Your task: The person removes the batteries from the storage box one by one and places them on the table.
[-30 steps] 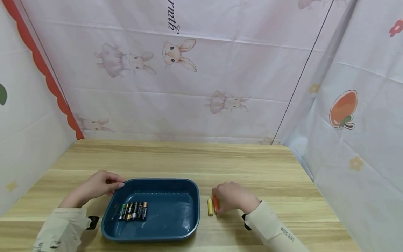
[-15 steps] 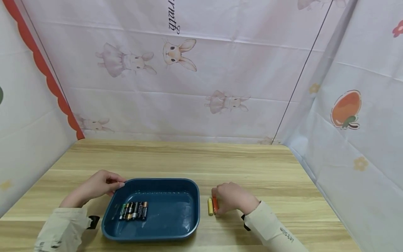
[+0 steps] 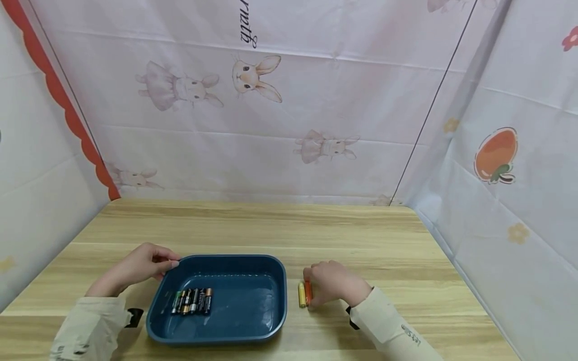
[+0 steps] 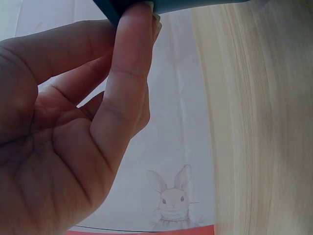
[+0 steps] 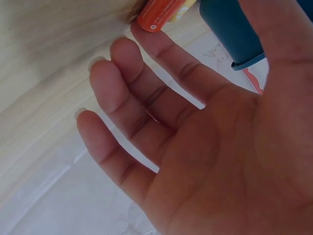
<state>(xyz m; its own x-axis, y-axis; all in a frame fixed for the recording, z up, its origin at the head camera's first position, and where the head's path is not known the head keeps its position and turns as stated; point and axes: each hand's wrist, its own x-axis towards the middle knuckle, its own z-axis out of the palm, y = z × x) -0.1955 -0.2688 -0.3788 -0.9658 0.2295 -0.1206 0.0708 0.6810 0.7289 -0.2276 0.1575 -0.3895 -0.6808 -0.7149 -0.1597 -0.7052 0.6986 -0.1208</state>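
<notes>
My left hand (image 3: 146,263) pinches the far left corner of a dark blue tray (image 3: 244,303) between thumb and fingers. Inside it, several mostly black AA-size batteries (image 3: 193,301) lie side by side toward the left. Just right of the tray, my right hand (image 3: 337,283) holds an orange battery (image 3: 309,293) by its ends, index finger at the far end and thumb at the near one. A yellow battery (image 3: 301,295) lies alongside it on the left. In the right wrist view the index fingertip meets the orange battery's end (image 5: 157,15), while the other three fingers stay off it.
Everything rests on a light wood-grain table (image 3: 253,228). A printed curtain (image 3: 334,100) with rabbits rises behind its far edge, and similar white cloth (image 3: 506,210) stands along the right side. Another cloth panel (image 3: 40,210) closes off the left.
</notes>
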